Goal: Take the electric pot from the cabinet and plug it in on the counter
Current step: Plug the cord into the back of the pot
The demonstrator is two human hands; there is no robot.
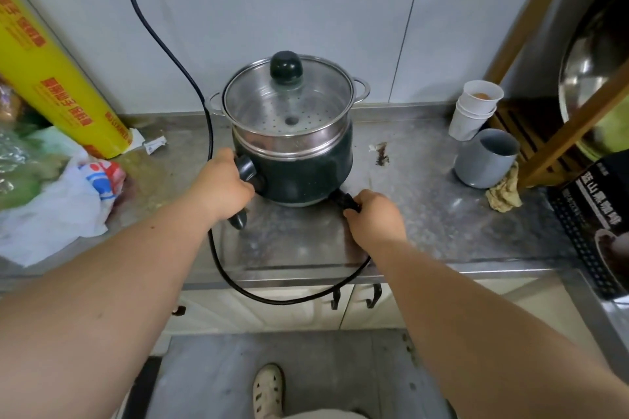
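The dark green electric pot [306,167] stands on the steel counter [425,221], with a steel steamer tray and a glass lid with a dark knob [286,67] on top. My left hand [224,185] is closed around the pot's black handle at its left side. My right hand [374,214] pinches the black connector plug [347,201] of the power cord [160,34] at the pot's lower right base. The cord hangs down the tiled wall, passes behind the pot's left side, loops below the counter edge and comes up to my right hand.
A yellow cling-film roll [58,85] and plastic bags [61,201] lie at the left. Stacked paper cups [474,109], a grey cup [486,158] and a rag sit at the right, beside a wooden rack [551,112] with a steel lid and a black box [592,214].
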